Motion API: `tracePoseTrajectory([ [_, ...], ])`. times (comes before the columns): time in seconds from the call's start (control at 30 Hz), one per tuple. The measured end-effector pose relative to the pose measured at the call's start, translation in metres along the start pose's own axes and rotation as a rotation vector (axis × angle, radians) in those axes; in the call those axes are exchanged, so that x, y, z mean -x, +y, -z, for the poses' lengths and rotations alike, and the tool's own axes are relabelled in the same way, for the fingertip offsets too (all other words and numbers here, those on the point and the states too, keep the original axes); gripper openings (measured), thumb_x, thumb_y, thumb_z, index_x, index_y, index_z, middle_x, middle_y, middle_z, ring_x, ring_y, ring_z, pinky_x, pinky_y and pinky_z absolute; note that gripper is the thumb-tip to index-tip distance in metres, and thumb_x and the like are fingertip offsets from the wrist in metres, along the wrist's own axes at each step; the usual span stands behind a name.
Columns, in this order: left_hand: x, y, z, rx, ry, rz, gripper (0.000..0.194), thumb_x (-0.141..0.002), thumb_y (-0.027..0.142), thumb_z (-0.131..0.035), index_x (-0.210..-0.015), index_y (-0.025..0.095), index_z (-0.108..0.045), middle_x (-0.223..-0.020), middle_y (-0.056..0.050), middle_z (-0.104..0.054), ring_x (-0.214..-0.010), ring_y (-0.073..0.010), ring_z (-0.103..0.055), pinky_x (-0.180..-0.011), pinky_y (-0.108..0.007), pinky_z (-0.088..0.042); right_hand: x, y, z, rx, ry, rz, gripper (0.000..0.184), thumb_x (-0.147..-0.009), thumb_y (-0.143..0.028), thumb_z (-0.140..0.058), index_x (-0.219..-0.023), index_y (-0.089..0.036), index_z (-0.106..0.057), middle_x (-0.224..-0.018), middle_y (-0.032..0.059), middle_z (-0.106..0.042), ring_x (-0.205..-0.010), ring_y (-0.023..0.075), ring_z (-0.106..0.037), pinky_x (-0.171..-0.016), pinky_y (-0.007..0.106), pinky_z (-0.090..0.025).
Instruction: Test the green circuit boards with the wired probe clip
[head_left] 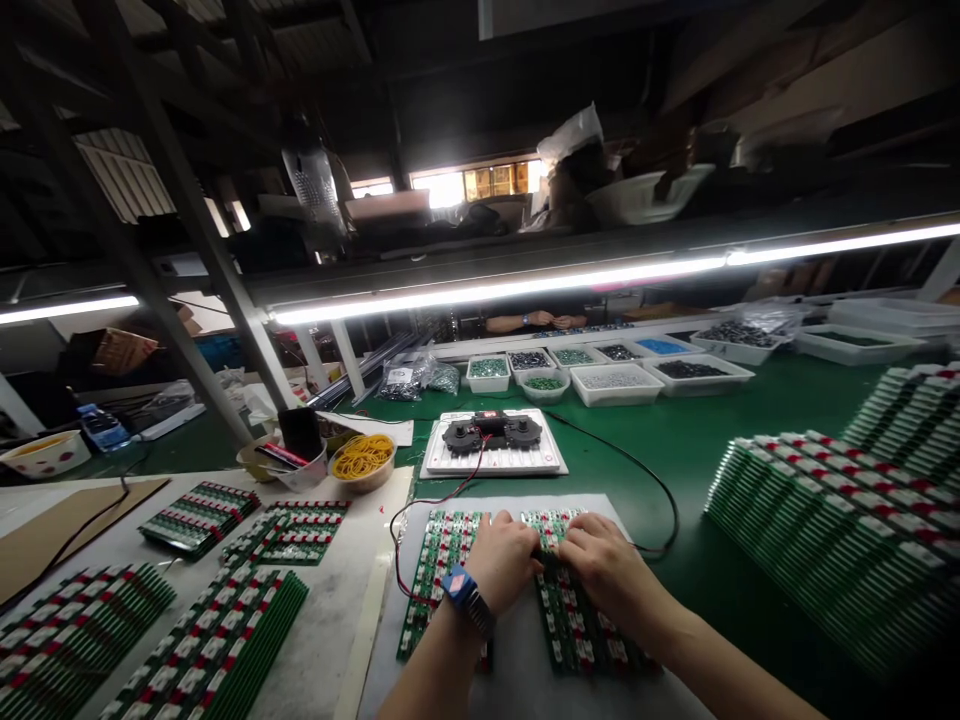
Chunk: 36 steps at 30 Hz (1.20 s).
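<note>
Two green circuit board panels with rows of white and red parts lie side by side on a pale sheet [510, 655]. Over the top half of the right panel [562, 620], my left hand [504, 560] and my right hand [607, 560] nearly meet. Fingers of both hands are curled and pinched close to the board; whatever lies between the fingertips is too small or hidden to name. Part of the left panel [439, 570] is covered by my left hand and forearm. A blue wrist strap [466, 595] with a wire circles my left wrist.
Tall stacks of circuit boards [832, 520] rise at right; more stacks [217, 640] stand at left. Ahead is a white tray with a black device [491, 432]. Parts bins [615, 383] line the back, beside a bowl of yellow rubber bands [364, 460]. Another person's hands [551, 320] show beyond.
</note>
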<state>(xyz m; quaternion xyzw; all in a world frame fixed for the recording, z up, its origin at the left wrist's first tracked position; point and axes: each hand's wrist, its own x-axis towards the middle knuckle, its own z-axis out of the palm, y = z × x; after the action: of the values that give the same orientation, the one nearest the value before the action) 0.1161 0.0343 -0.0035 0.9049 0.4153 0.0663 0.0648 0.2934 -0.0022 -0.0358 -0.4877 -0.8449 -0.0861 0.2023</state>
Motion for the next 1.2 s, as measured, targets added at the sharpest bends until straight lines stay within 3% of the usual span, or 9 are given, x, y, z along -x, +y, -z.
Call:
tracePoseTrajectory([
  [0.17,0.001,0.002,0.0,-0.032,0.025,-0.028,0.008,-0.086,0.025,-0.063,-0.082,0.018,-0.065,-0.091,-0.007,-0.069,-0.097,-0.0272,-0.054,-0.096,-0.05,-0.038,0.013,0.0,-0.008,-0.023,0.138,0.044,0.023,-0.087,-0.001,-0.045,-0.089,-0.014,-0.063,-0.082,0.0056,-0.061,-0.092,0.0246,-0.049,-0.091,0.045,-0.041],
  [0.37,0.002,0.0,0.0,-0.014,0.044,-0.024,0.006,-0.084,0.025,-0.065,-0.081,0.02,-0.066,-0.088,-0.005,-0.069,-0.097,-0.0263,-0.054,-0.1,-0.054,-0.035,0.017,0.003,-0.013,-0.107,0.221,0.059,0.022,-0.089,-0.003,-0.046,-0.096,-0.016,-0.063,-0.085,0.0049,-0.063,-0.093,0.0238,-0.049,-0.086,0.041,-0.043],
  [0.83,0.0,-0.007,0.0,0.052,0.008,-0.009,0.009,-0.084,0.03,-0.066,-0.088,0.026,-0.073,-0.089,-0.002,-0.071,-0.094,-0.0242,-0.053,-0.088,-0.041,-0.039,0.017,0.004,-0.013,-0.165,0.167,0.022,0.027,-0.086,0.0,-0.044,-0.095,-0.018,-0.063,-0.085,0.0044,-0.062,-0.09,0.0226,-0.049,-0.083,0.038,-0.044],
  [1.03,-0.001,-0.007,0.0,0.067,-0.011,-0.013,0.01,-0.084,0.031,-0.066,-0.089,0.027,-0.073,-0.091,-0.002,-0.071,-0.1,-0.0246,-0.051,-0.095,-0.043,-0.034,0.017,0.004,-0.014,-0.18,0.165,0.007,0.029,-0.087,0.0,-0.044,-0.095,-0.017,-0.065,-0.082,0.0044,-0.063,-0.088,0.0222,-0.048,-0.08,0.037,-0.044],
  [1.2,-0.001,-0.006,-0.001,0.092,-0.029,0.048,0.014,-0.084,0.032,-0.064,-0.094,0.03,-0.073,-0.093,0.0,-0.072,-0.098,-0.0243,-0.052,-0.087,-0.04,-0.039,0.014,0.003,-0.012,-0.152,0.152,0.0,0.029,-0.086,0.001,-0.043,-0.086,-0.017,-0.066,-0.077,0.0041,-0.061,-0.086,0.0219,-0.049,-0.077,0.035,-0.044],
])
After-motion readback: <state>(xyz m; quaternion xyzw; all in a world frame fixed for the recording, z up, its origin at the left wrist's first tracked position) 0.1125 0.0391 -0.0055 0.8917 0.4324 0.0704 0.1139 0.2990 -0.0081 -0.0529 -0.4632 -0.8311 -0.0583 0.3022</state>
